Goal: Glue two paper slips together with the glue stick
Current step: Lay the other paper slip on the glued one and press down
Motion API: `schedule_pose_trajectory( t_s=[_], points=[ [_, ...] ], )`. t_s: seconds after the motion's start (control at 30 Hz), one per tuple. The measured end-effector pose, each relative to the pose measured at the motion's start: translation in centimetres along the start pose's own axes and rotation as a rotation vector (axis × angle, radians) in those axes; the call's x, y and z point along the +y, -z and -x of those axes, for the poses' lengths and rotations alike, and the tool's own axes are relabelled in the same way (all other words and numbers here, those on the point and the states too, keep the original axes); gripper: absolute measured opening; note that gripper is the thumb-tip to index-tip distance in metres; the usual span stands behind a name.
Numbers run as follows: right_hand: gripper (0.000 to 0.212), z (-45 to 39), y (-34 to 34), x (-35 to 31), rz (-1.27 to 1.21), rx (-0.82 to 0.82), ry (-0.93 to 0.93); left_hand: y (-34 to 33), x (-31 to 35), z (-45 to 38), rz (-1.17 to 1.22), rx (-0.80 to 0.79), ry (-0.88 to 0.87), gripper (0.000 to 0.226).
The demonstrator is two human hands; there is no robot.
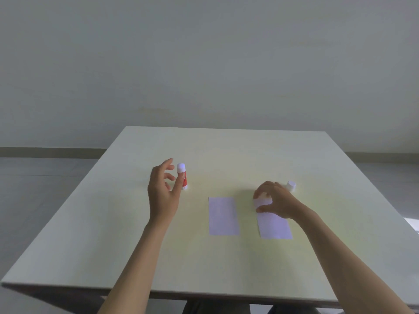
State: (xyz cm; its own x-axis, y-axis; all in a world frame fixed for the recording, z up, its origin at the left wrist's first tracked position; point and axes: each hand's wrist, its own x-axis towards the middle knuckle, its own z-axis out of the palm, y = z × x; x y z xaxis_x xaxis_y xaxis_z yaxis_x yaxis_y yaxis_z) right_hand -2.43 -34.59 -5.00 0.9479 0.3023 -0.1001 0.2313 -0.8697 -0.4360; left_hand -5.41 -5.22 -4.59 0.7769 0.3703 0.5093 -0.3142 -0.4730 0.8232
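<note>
Nearest on the bench (90,245), one paper slip (223,215) lies flat between the two hands, and the right hand (275,201) pinches the far end of the other slip (274,225), lifting it a bit. Left hand (163,196) is open, fingers spread, thumb touching the upright glue stick (182,176) just right of it. The white cap (291,186) sits just past the right hand.

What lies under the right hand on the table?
The right hand rests on the far end of the right paper slip, whose near part shows. That covered end is hidden. The white cap sits just beyond the hand.
</note>
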Motion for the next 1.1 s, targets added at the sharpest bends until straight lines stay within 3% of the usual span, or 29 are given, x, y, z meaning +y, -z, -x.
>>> schedule_pose_trajectory(
  t_s=[0.13,0.3,0.47,0.67,0.8,0.93,1.1],
  points=[
    [0.003,-0.1,0.3,0.0,-0.017,0.068,0.006,-1.5,1.5,0.8,0.015,-0.24,0.007,0.009],
    [0.006,0.1,1.3,-0.4,-0.035,0.077,-0.012,-4.6,3.2,2.1,0.013,-0.593,0.09,0.008],
    [0.01,0.2,3.3,-2.0,-0.14,0.023,0.062,-7.5,4.6,3.0,-0.066,-0.754,0.186,0.017],
    [0.01,-0.2,4.6,-4.1,-0.241,0.01,0.129,-8.3,5.2,3.4,-0.101,-0.708,0.225,0.01],
    [0.008,-0.6,4.4,-5.1,-0.291,0.054,0.136,-7.3,5.1,2.8,0.046,-0.671,0.347,0.01],
    [0.022,-0.5,3.0,-5.2,-0.428,0.338,-0.053,-5.9,4.6,1.4,0.233,-0.557,0.511,0.009],
    [0.008,0.2,0.4,-5.7,-0.812,0.213,-0.203,-4.5,3.3,0.0,0.244,-0.489,0.578,0.007]
  ],
)
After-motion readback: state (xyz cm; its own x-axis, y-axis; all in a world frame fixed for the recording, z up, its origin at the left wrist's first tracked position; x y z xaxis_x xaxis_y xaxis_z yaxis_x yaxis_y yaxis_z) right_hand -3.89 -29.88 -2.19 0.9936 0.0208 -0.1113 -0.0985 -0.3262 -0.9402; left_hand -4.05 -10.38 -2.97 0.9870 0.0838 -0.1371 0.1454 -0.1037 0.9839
